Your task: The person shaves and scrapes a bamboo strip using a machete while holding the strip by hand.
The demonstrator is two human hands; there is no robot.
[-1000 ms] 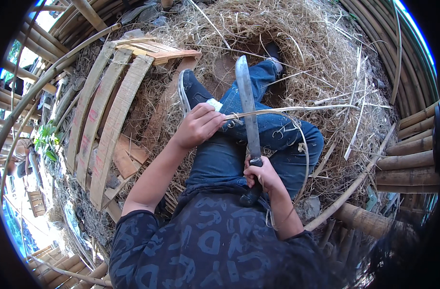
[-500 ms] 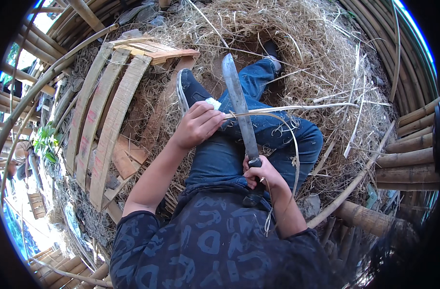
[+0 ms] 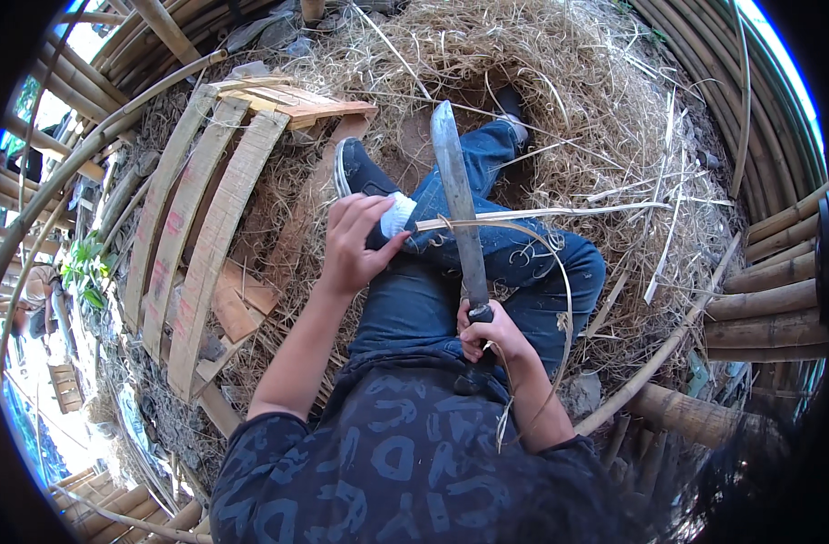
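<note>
My right hand [image 3: 494, 334] is wrapped round the dark handle of a machete [image 3: 458, 190]. Its long grey blade points away from me and crosses a pale, thin bamboo strip [image 3: 560, 213] lying over my bent leg. A curled shaving [image 3: 569, 290] hangs from the strip and loops down past my right hand. My left hand [image 3: 353, 238] is at my ankle, fingers and thumb apart, with the white sock [image 3: 398, 216] showing between them. Its thumb tip is at the strip's near left end, where a small curl sticks up.
A slatted wooden pallet piece [image 3: 206, 227] stands on the left, beside loose wood offcuts [image 3: 242, 295]. Pale shavings [image 3: 614, 118] heap over the ground ahead and to the right. Bamboo pole walls [image 3: 768, 313] curve around, and a thin pole [image 3: 659, 349] slants at right.
My left fingers have spread from their closed grip at the strip's end, uncovering more of the sock. The machete blade has shifted slightly to the right.
</note>
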